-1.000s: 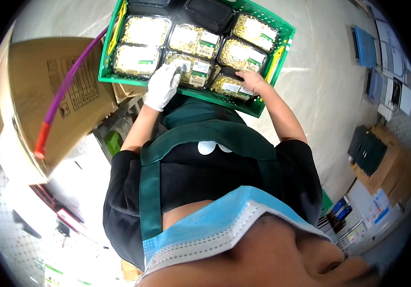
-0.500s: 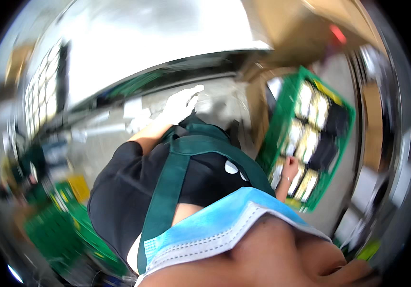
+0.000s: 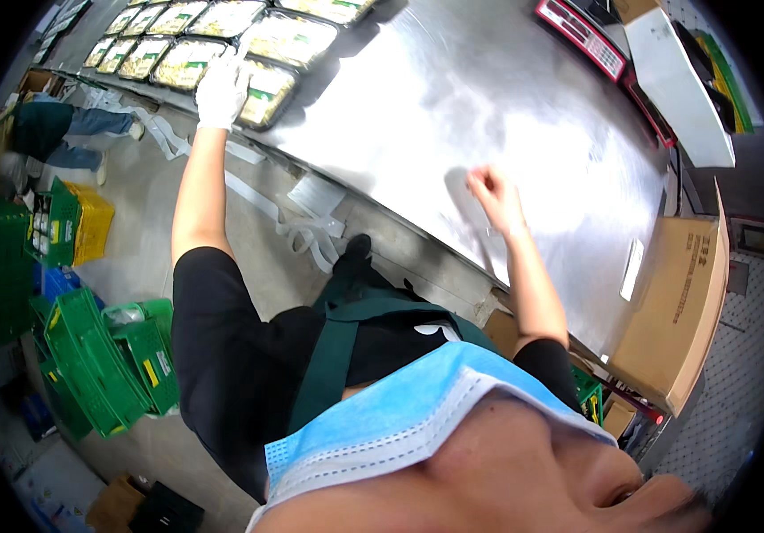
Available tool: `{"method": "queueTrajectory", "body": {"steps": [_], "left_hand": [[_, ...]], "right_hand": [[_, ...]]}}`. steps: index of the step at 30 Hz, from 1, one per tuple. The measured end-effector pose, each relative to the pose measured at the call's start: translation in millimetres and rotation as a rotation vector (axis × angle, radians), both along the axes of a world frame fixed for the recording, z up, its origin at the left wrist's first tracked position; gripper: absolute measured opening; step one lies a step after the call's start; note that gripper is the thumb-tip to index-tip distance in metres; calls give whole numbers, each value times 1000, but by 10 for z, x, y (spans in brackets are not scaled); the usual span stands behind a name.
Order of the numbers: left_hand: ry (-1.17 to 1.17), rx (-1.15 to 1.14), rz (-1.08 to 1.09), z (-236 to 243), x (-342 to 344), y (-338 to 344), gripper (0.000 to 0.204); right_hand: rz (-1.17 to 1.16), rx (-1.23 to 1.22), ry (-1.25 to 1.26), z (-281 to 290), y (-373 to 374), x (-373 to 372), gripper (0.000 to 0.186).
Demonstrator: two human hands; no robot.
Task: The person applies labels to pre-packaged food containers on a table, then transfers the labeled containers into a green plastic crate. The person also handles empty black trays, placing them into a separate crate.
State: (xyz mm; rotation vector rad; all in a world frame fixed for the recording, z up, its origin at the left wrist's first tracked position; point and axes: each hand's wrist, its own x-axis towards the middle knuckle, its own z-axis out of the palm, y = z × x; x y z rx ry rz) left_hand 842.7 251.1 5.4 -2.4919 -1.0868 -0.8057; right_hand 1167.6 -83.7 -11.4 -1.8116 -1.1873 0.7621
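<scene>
My left hand (image 3: 222,93), in a white glove, reaches to the far left and rests at the near edge of the packs, its fingers stretched out. It touches or lies just over a black food tray with a clear film top (image 3: 188,64); another such tray (image 3: 268,92) is right beside it. Several more trays (image 3: 288,37) with pale contents and green-and-white labels sit in rows on the steel table (image 3: 417,107). My bare right hand (image 3: 499,200) hovers above the table's middle, fingers curled in, with nothing visible in them.
A red scale (image 3: 582,37) stands at the table's far right, beside a white panel (image 3: 680,89). An open cardboard box (image 3: 671,302) adjoins the right edge. Green crates (image 3: 102,360) and a yellow crate (image 3: 88,220) are on the left floor; another person (image 3: 62,129) stands beyond them. White strips (image 3: 257,200) litter the floor.
My view has swung from the floor crate of packs to the tabletop. My right hand has left that crate and is over the table; my left hand has reached up to the trays.
</scene>
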Motion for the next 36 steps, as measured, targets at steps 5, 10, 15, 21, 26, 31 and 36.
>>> {"method": "queueTrajectory", "body": {"steps": [5,10,15,21,26,31,36], "left_hand": [[387,-116,217,-262,9,838,56],[124,-159,28,-283,404,765,57],[85,-385,210,-59,120,839,63],[592,-508,-111,-28,185,1158,33],[-86,-1058,-101,-312,146,1269,44],[-388,-1286,-101,-88,281,631,39],[-531,-1146,-136,-248,582,-173,38]], "right_hand": [[47,-4,63,-120,2452,36,23],[-433,-213,-67,-652,4461,694,51],[-703,-228,21,-244,5139,-315,53],[-686,-241,-34,-309,4674,143,39],[-648,-177,-109,-631,3117,911,46],[-865,-216,-72,42,648,879,40],[-1045,-355,-444,484,-1654,214,30]]}}
